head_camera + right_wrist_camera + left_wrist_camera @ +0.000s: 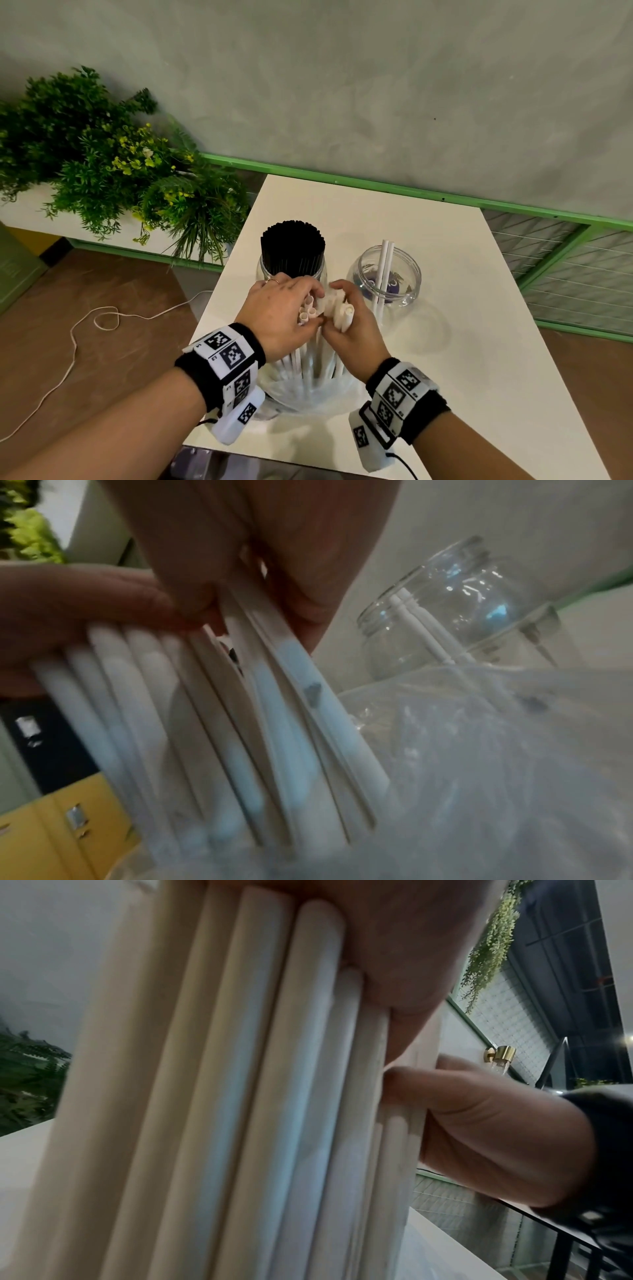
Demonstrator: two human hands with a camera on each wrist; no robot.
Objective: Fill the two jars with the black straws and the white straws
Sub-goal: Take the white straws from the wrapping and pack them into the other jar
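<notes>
Partly, both hands hide the white straws' tops

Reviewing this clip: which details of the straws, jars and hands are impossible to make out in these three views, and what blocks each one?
- Head view: left hand and right hand cover the white straws, so no count.
- Head view: the black straws hide their jar's fill depth.
- Right wrist view: motion blur smears the clear plastic bag; its contents are unreadable.
- Left wrist view: the straws fill the frame, hiding both jars.
- Second jar: purple marking too small to read.
</notes>
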